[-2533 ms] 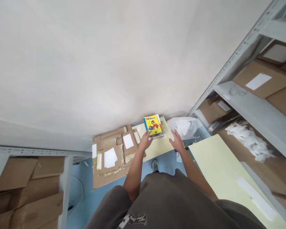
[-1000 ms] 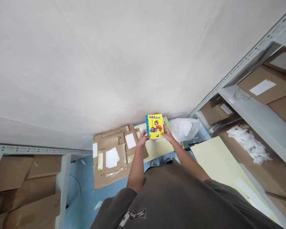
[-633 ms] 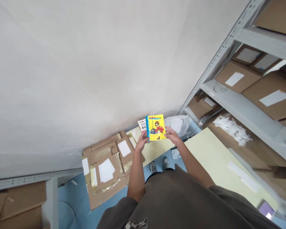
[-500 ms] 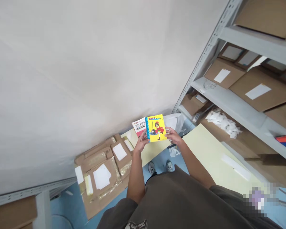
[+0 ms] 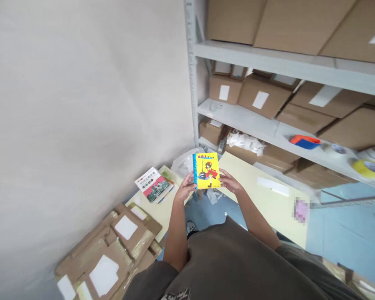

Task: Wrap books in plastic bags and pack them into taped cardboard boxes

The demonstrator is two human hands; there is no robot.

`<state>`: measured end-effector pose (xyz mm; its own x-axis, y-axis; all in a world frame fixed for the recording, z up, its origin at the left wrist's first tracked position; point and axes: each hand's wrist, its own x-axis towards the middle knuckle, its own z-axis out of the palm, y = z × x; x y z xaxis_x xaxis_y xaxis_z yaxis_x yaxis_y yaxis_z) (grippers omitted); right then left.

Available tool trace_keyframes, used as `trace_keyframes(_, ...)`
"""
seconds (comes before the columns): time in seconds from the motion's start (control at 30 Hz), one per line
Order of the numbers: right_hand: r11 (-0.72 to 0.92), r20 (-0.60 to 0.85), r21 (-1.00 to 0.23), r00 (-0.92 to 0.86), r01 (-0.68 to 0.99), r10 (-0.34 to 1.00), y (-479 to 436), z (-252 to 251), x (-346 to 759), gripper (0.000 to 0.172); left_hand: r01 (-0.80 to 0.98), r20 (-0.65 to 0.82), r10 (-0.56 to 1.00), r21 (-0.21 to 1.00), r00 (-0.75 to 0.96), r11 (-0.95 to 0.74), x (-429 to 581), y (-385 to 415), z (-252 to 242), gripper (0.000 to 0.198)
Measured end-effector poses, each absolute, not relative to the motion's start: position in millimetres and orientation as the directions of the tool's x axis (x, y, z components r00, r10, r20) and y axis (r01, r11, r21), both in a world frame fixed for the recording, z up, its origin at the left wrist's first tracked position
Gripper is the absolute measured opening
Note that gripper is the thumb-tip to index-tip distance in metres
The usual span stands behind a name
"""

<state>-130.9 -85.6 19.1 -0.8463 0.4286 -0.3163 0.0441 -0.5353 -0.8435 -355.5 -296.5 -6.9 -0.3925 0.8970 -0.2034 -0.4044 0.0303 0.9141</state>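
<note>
A pale wall (image 5: 81,104) fills the far left. Near left, flattened cardboard (image 5: 143,243) lies in a pile, with white sheets (image 5: 104,275) on top. Just to the right and farther off, a small stack of books (image 5: 154,185), the top one with a white and red cover, rests on a pale yellow table (image 5: 167,208). Beyond that table's far right corner sits a whitish plastic bag (image 5: 183,161).

In the middle, the person's left hand (image 5: 185,189) pinches the left edge of a yellow book (image 5: 209,171), toward its near corner. The book is raised in front of the body, its front cover, with a red-dressed figure and a blue strip along the left edge, turned to the wearer. The right hand (image 5: 230,182) pinches the right edge, fingers bent around it.

To the right stands a second pale table (image 5: 253,204), bearing a white strip (image 5: 273,186) and, near its right end, a pixelated purple item. Behind it, grey shelving (image 5: 250,118) holds cardboard boxes (image 5: 262,98); farther right on one shelf are an orange and blue object (image 5: 305,142) and a yellow tape roll (image 5: 368,167).
</note>
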Motion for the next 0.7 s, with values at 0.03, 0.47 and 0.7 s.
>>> trace_keyframes(0.03, -0.537, -0.312, -0.843, -0.834, 0.023, 0.455, -77, 20, -110, 0.073, -0.4, -0.204, 0.911, 0.915, -0.358, 0.048, -342, -280, -4, 0.107)
trace_keyframes(0.47, -0.478, -0.324, -0.856, -0.518, -0.196, 0.792, -19, 14, 146, 0.075, -0.279, -0.224, 0.971, 0.93, 0.083, 0.239, -152, -93, 2, 0.104)
trace_keyframes(0.7, -0.43, -0.325, -0.856, -0.348, -0.287, 0.879, -18, 2, 205, 0.067, -0.15, -0.255, 0.955, 0.949, 0.15, 0.277, -94, -41, -12, 0.086)
